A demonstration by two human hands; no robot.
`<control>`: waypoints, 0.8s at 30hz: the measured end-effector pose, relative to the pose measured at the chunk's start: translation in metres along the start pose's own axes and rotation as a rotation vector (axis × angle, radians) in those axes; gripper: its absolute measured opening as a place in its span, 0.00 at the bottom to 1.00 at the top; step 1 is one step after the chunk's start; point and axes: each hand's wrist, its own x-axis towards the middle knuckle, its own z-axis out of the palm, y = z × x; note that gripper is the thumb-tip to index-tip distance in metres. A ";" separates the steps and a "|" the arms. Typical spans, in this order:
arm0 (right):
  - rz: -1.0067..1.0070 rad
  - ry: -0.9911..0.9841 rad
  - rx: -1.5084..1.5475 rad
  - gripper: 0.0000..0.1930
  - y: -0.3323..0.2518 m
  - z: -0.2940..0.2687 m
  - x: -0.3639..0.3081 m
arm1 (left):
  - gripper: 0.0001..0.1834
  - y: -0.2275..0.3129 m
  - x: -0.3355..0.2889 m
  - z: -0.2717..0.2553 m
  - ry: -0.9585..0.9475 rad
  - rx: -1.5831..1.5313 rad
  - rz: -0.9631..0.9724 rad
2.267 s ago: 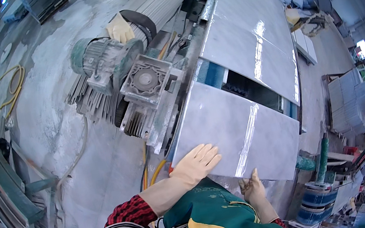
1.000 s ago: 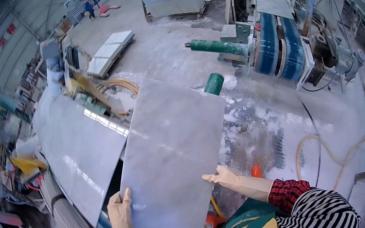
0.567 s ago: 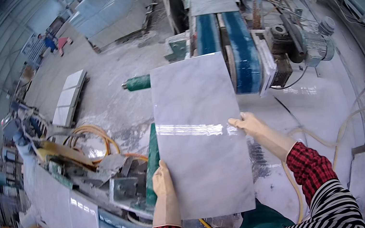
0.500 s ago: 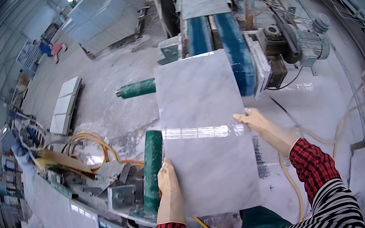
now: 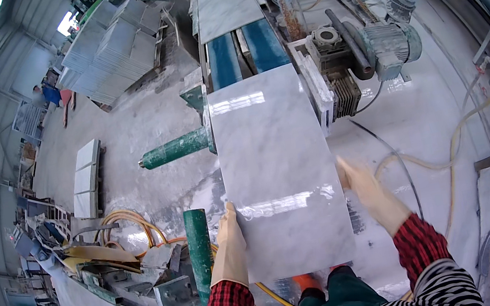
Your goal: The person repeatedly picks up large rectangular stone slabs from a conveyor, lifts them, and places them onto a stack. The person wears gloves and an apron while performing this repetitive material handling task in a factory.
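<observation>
A pale grey, polished marble slab stretches out in front of me, light glinting off its wet-looking face. My left hand, in a cream glove, grips its left edge near the closer end. On the opposite edge, my right hand in a matching glove holds the slab; its fingertips are partly hidden behind the stone. The slab's far end covers the near end of a conveyor with two blue belts. Farther along those belts lies another slab.
Green rollers stick out left of the slab. A motor is mounted right of the conveyor. Hoses coil on the floor at left. Stacked slabs stand at the back left, near a distant person.
The slab has moved forward, its far end now over the near part of the blue belts. Both hands still hold its sides, and my view has shifted.
</observation>
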 end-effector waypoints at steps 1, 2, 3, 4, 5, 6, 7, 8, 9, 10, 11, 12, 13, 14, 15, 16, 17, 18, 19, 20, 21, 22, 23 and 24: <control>0.016 -0.014 0.013 0.26 -0.008 0.002 -0.031 | 0.52 0.000 0.006 0.003 -0.017 -0.017 -0.008; 0.029 -0.034 0.026 0.26 -0.017 0.006 -0.065 | 0.53 -0.001 0.010 0.004 -0.028 -0.035 -0.019; 0.012 -0.019 0.065 0.25 -0.003 0.020 -0.101 | 0.53 0.016 0.001 0.002 -0.072 -0.091 -0.114; -0.008 -0.012 0.102 0.24 0.006 0.036 -0.135 | 0.53 0.026 -0.007 -0.001 -0.113 -0.152 -0.218; 0.079 0.020 0.149 0.24 0.011 0.049 -0.147 | 0.53 0.032 -0.012 -0.002 -0.109 -0.153 -0.218; 0.166 0.060 0.198 0.24 0.005 0.058 -0.154 | 0.53 0.039 -0.015 -0.002 -0.105 -0.154 -0.214; 0.396 0.095 0.227 0.24 -0.003 0.076 -0.156 | 0.53 0.043 -0.015 -0.002 -0.102 -0.155 -0.212; 0.509 0.142 0.256 0.22 -0.018 0.082 -0.153 | 0.53 0.042 -0.014 -0.001 -0.087 -0.173 -0.245; 0.615 0.198 0.290 0.22 -0.032 0.088 -0.148 | 0.53 0.043 -0.009 0.000 -0.075 -0.194 -0.270; 0.603 0.273 0.325 0.22 -0.042 0.090 -0.143 | 0.53 0.042 -0.003 0.001 -0.063 -0.214 -0.295; 0.583 0.357 0.366 0.23 -0.046 0.092 -0.134 | 0.53 0.041 0.006 0.001 -0.110 -0.295 -0.241; 0.596 0.380 0.435 0.23 -0.037 0.096 -0.131 | 0.53 0.037 0.009 0.000 -0.164 -0.374 -0.194; 0.608 0.401 0.506 0.23 -0.017 0.104 -0.130 | 0.53 0.035 0.016 -0.002 -0.218 -0.451 -0.147; 0.620 0.421 0.567 0.24 -0.018 0.102 -0.122 | 0.51 0.040 0.021 -0.003 -0.229 -0.464 -0.157; 0.625 0.438 0.593 0.23 -0.020 0.100 -0.115 | 0.49 0.045 0.026 -0.006 -0.239 -0.478 -0.167; 0.629 0.453 0.620 0.23 -0.022 0.099 -0.108 | 0.47 0.051 0.032 -0.007 -0.248 -0.490 -0.177; 0.634 0.465 0.644 0.23 -0.030 0.096 -0.099 | 0.46 0.058 0.038 -0.005 -0.243 -0.517 -0.195; 0.631 0.493 0.684 0.23 -0.031 0.097 -0.091 | 0.45 0.065 0.045 -0.003 -0.238 -0.544 -0.215; 0.628 0.520 0.725 0.23 -0.030 0.100 -0.082 | 0.44 0.072 0.052 -0.003 -0.231 -0.569 -0.235; 0.627 0.554 0.761 0.23 -0.028 0.100 -0.074 | 0.43 0.084 0.057 -0.003 -0.284 -0.569 -0.197; 0.636 0.547 0.749 0.23 -0.032 0.096 -0.066 | 0.42 0.096 0.057 -0.011 -0.330 -0.577 -0.159; 0.646 0.541 0.737 0.24 -0.036 0.092 -0.056 | 0.41 0.104 0.061 -0.018 -0.376 -0.585 -0.121; 0.668 0.522 0.725 0.24 -0.041 0.089 -0.046 | 0.40 0.096 0.078 -0.017 -0.367 -0.459 0.043; 0.697 0.529 0.752 0.25 -0.047 0.087 -0.033 | 0.40 0.084 0.100 -0.013 -0.355 -0.331 0.206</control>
